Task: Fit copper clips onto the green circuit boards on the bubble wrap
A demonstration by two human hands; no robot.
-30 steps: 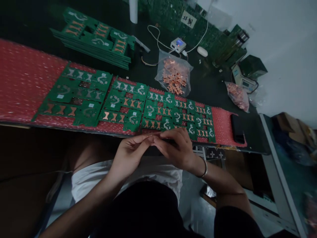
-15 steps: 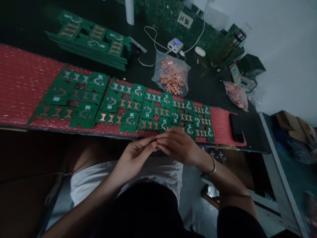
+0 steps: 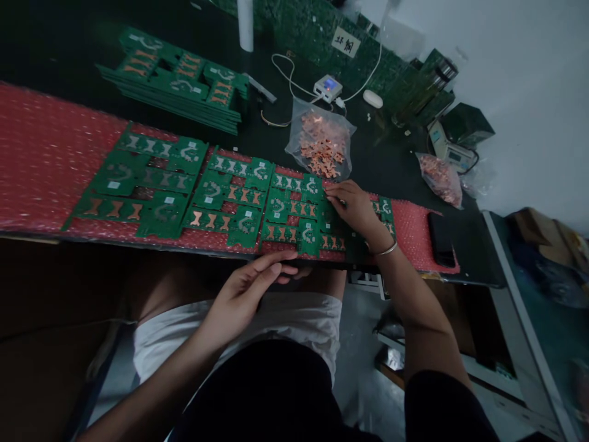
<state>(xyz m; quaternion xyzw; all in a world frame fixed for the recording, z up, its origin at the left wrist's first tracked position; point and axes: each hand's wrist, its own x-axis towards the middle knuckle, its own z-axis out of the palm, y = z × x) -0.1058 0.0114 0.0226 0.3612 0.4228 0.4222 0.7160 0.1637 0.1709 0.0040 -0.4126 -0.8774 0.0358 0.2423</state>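
Several green circuit panels (image 3: 239,199) with copper pieces lie in a row on a red bubble-wrap sheet (image 3: 41,153) along the table's near edge. My right hand (image 3: 353,206) reaches over the right-hand panels, fingertips pressed down on one, its fingers bunched; whether they pinch a piece is hidden. My left hand (image 3: 251,285) stays below the table edge over my lap, fingers stretched forward together with the thumb against them; anything in them is too small to see.
A clear bag of copper pieces (image 3: 321,146) lies behind the row; a second bag (image 3: 440,178) sits far right. A stack of green panels (image 3: 179,80) is at the back left. A black phone (image 3: 440,238) rests on the sheet's right end. A small white device (image 3: 327,88) with cables stands behind.
My right hand has left my left hand and moved forward and up onto the right-hand panels. My left hand has stayed by the table edge.
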